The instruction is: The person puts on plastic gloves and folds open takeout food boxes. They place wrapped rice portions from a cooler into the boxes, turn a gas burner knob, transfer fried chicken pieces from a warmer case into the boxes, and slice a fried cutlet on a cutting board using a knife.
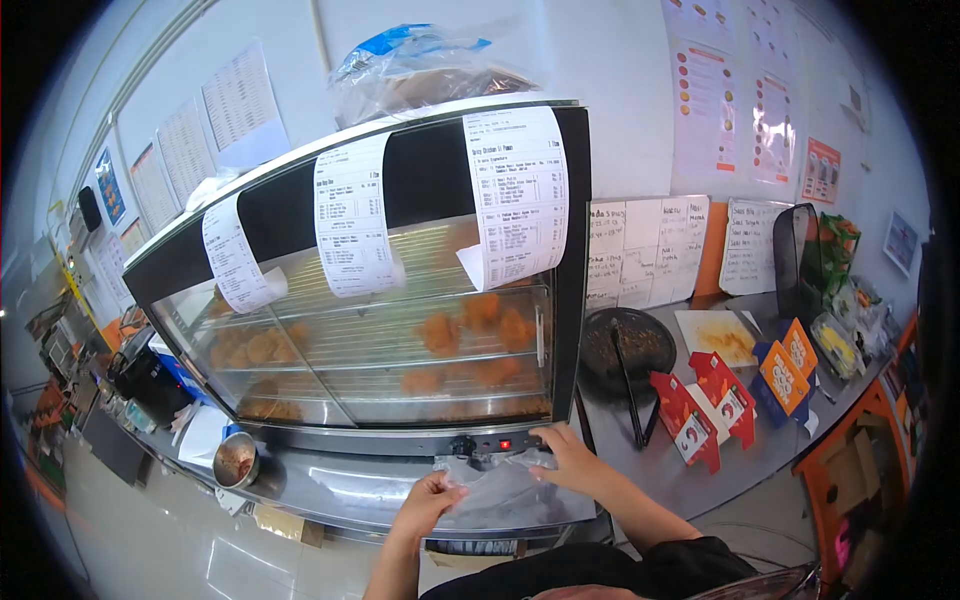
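Head view: just before the boxy glass-fronted warmer [425, 190], a thin, crinkled clear plastic bag [495, 484] spans two hands, the left hand [430, 502] pinching its edge, the right hand [568, 460] half-curled at the other, its grip unclear. Curling paper receipts [516, 185] hang down the warmer's front; angular red cardboard boxes [680, 414] stand right of it on the smooth metal table [725, 480].

Atop the display case [380, 441], the contents of the clear bag [400, 85] are hard to make out. Across its front, receipts [519, 185] cover parts of the glass (their curled ends hide some print). Right of the case, lettering on the wall posters [705, 120] is too fine to read. In front of it, creases obscure the plastic film's [500, 485] shape; the left forearm [394, 562] is cut off below.
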`<state>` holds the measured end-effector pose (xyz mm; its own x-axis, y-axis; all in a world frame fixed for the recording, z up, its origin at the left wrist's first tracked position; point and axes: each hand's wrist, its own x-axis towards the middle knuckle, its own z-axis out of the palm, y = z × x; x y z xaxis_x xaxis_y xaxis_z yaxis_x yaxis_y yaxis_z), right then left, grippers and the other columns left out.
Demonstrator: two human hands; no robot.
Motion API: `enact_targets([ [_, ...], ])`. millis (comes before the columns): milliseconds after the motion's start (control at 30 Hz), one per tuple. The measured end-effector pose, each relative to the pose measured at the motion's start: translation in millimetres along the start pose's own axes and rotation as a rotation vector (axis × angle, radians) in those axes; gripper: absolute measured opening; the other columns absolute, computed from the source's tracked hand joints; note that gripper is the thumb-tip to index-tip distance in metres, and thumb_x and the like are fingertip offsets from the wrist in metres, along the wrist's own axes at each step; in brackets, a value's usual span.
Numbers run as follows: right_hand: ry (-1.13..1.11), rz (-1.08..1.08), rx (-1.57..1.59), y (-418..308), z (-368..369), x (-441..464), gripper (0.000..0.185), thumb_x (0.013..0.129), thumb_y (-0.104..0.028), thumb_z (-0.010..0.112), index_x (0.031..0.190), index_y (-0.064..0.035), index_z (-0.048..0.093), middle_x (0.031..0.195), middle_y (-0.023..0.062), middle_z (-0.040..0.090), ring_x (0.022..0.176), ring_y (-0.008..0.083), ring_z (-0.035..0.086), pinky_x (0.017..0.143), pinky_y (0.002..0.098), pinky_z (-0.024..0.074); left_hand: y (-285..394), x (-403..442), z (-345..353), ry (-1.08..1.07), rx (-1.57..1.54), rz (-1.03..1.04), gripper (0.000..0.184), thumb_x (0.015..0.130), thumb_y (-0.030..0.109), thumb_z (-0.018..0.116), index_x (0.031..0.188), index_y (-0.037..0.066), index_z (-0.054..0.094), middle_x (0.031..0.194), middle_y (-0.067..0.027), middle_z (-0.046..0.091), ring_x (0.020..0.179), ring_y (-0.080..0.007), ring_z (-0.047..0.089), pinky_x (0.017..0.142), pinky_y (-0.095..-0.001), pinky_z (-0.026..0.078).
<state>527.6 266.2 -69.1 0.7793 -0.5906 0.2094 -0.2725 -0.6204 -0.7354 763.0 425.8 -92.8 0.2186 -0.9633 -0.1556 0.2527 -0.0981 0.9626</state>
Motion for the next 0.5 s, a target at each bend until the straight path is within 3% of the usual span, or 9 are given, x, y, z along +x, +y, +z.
enact_targets([
  [33, 0.319, -0.217, -0.108, -2.5, 5.1, -0.7, 0.044, 0.074, -0.026, 0.071, 0.113, -0.0119, 0.057, 0.113, 0.0096, 0.053, 0.102, 0.0269, 0.051, 0.087, 0.0333, 0.0408, -3.4, -0.7, 9.7, -0.001, -0.006, 0.027, 0.017, 0.077, 0.01, 0.071, 0.086, 0.005, 0.057, 0.069, 0.0012, 0.054, 0.056, -0.0063, 0.049, 0.049, -0.0207, 0.035],
  [67, 0.32, -0.217, -0.106, -7.4, 5.8, 0.0, 0.044, 0.074, -0.026, 0.071, 0.113, -0.0119, 0.057, 0.113, 0.0096, 0.053, 0.102, 0.0269, 0.051, 0.087, 0.0333, 0.0408, -5.6, -2.2, 18.5, 0.0, -0.005, 0.025, 0.017, 0.077, 0.01, 0.071, 0.086, 0.005, 0.057, 0.069, 0.0012, 0.054, 0.056, -0.0063, 0.049, 0.049, -0.0207, 0.035],
  [133, -0.023, -0.547, -0.254, -31.2, -0.7, -1.6, 0.049, 0.07, -0.023, 0.073, 0.115, -0.0145, 0.055, 0.126, 0.0088, 0.043, 0.115, 0.0283, 0.043, 0.095, 0.0402, 0.0356, -8.5, -5.0, 38.0, -0.078, -0.111, -0.106, 0.024, 0.076, 0.009, 0.072, 0.091, 0.007, 0.054, 0.067, 0.0017, 0.05, 0.059, -0.0075, 0.05, 0.051, -0.0208, 0.038],
  [200, -0.008, -0.617, -0.17, -44.2, 5.4, -1.6, 0.041, 0.07, -0.017, 0.072, 0.108, -0.0139, 0.058, 0.12, 0.0082, 0.049, 0.113, 0.0267, 0.046, 0.096, 0.044, 0.0349, -3.2, -5.7, 50.1, -0.159, -0.112, -0.107, 0.025, 0.079, 0.01, 0.069, 0.097, 0.006, 0.053, 0.073, -0.001, 0.052, 0.063, -0.0091, 0.051, 0.053, -0.0212, 0.039],
  [267, 0.06, -0.739, -0.06, -34.4, 15.3, 3.4, 0.027, 0.073, -0.012, 0.069, 0.098, -0.0095, 0.06, 0.111, 0.0083, 0.055, 0.111, 0.028, 0.048, 0.095, 0.0426, 0.0364, 7.3, -7.0, 54.4, -0.426, -0.37, -0.241, 0.023, 0.081, 0.012, 0.067, 0.099, 0.006, 0.053, 0.079, -0.003, 0.055, 0.066, -0.011, 0.053, 0.058, -0.0231, 0.043],
  [333, 0.076, -0.767, 0.021, -41.6, 10.0, 3.8, 0.02, 0.074, -0.011, 0.067, 0.092, -0.0073, 0.059, 0.106, 0.0081, 0.057, 0.108, 0.0282, 0.051, 0.094, 0.0422, 0.0375, 21.1, -9.7, 54.4, -0.388, -0.488, -0.221, 0.023, 0.081, 0.013, 0.065, 0.1, 0.006, 0.053, 0.081, -0.003, 0.057, 0.069, -0.0116, 0.054, 0.062, -0.0244, 0.046],
  [400, 0.089, -0.795, 0.104, -47.5, 6.1, 1.1, 0.014, 0.075, -0.009, 0.065, 0.087, -0.0052, 0.059, 0.101, 0.0078, 0.059, 0.104, 0.0283, 0.053, 0.094, 0.0419, 0.0386, 40.9, -12.2, 54.6, 0.008, -0.569, -0.212, 0.018, 0.081, 0.013, 0.066, 0.093, 0.008, 0.053, 0.079, -0.0014, 0.056, 0.072, -0.0102, 0.055, 0.067, -0.0248, 0.047],
  [467, -0.098, -0.844, 0.119, -50.1, 4.2, -3.7, 0.01, 0.077, -0.007, 0.063, 0.082, -0.0029, 0.056, 0.096, 0.01, 0.059, 0.098, 0.0285, 0.056, 0.087, 0.0387, 0.0427, 16.9, 3.1, 22.4, -0.021, -0.617, -0.113, 0.014, 0.082, 0.011, 0.064, 0.084, 0.011, 0.05, 0.079, -0.0004, 0.055, 0.07, -0.0096, 0.054, 0.064, -0.0239, 0.045],
  [500, -0.099, -0.846, 0.122, -52.9, 4.4, -6.1, 0.01, 0.077, -0.007, 0.063, 0.082, -0.0029, 0.056, 0.096, 0.01, 0.059, 0.098, 0.0285, 0.056, 0.087, 0.0387, 0.0427, 16.2, 4.1, 18.8, -0.094, -0.425, -0.085, 0.014, 0.083, 0.01, 0.062, 0.081, 0.012, 0.048, 0.08, 0.0, 0.054, 0.072, -0.0093, 0.053, 0.066, -0.023, 0.043],
])
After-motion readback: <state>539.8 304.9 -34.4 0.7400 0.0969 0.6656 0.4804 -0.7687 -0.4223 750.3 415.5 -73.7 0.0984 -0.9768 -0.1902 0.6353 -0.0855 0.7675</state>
